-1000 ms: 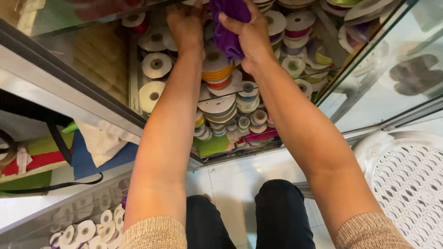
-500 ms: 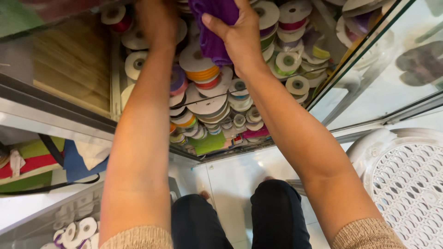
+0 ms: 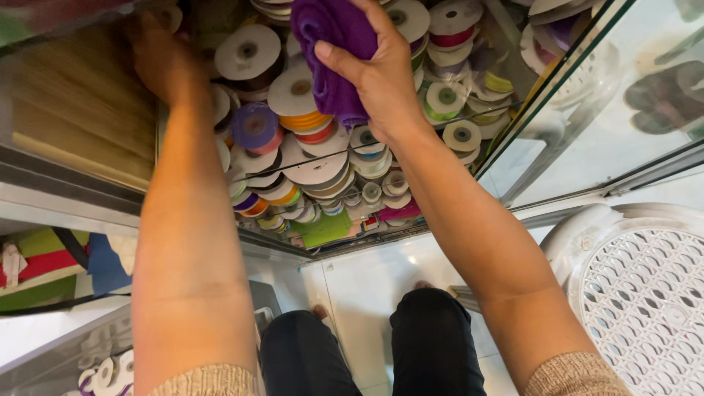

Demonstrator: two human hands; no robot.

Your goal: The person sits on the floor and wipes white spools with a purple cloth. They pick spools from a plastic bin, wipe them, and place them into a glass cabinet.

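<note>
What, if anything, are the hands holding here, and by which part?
The right hand grips a bunched purple cloth around its middle. The left hand rests among the ribbon spools; any hold cannot be told.

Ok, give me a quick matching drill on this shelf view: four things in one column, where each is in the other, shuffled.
Things:
1. purple cloth
2. white plastic stool
3. left hand
4. green ribbon spool

Places:
A. on the floor at lower right, outside the glass
B. gripped in the right hand, pressed on the spools
C. at the shelf's left edge, by a white spool
D. just right of the right wrist

Pairs: 1-B, 2-A, 3-C, 4-D
</note>
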